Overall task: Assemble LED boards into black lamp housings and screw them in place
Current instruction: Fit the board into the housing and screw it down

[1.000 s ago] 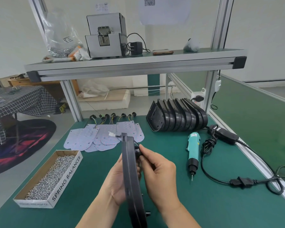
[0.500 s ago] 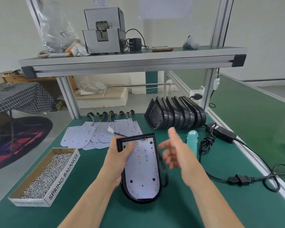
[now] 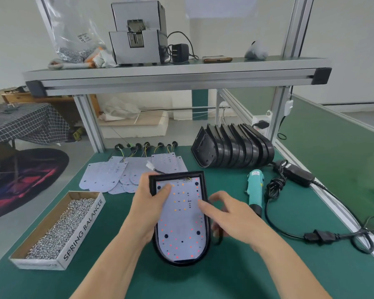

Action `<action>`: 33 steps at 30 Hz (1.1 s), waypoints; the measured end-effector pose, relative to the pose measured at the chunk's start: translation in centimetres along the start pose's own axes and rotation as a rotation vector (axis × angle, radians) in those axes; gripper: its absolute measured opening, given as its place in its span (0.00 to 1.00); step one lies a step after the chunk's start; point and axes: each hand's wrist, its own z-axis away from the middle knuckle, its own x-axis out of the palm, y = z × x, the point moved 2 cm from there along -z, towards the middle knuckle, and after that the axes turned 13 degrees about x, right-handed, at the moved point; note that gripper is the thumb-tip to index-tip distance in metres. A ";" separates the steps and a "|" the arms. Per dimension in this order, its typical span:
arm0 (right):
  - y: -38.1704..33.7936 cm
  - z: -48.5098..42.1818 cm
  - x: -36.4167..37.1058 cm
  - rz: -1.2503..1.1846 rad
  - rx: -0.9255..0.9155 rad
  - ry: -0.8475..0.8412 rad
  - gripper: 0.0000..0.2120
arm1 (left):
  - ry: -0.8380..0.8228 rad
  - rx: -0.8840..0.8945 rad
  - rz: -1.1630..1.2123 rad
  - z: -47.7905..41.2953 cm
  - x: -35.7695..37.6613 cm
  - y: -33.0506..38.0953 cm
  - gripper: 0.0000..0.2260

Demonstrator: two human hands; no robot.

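Note:
A black lamp housing [image 3: 206,234] lies flat on the green mat in front of me, with a white LED board [image 3: 181,229] seated inside it, its red and orange dots facing up. My left hand [image 3: 148,203] grips the housing's upper left edge, thumb pressing on the board. My right hand [image 3: 229,216] is at the housing's right edge, its fingertips touching the board and rim; fingers are bent and hold nothing I can see. A white connector [image 3: 149,165] sticks out past the housing's top.
Spare LED boards [image 3: 108,173] with wires lie behind. A row of black housings [image 3: 233,148] stands at the back right. A teal electric screwdriver [image 3: 255,186] and its cable [image 3: 294,233] lie right. A cardboard box of screws [image 3: 58,225] sits left.
The housing went from upright on its edge to lying flat with the board up. My right hand let go, swung out, then came back down onto the housing's right edge.

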 end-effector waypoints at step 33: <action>1.1 -6.9 1.1 -0.646 0.354 -0.459 0.06 | -0.111 -0.268 0.151 1.4 4.3 -5.4 0.07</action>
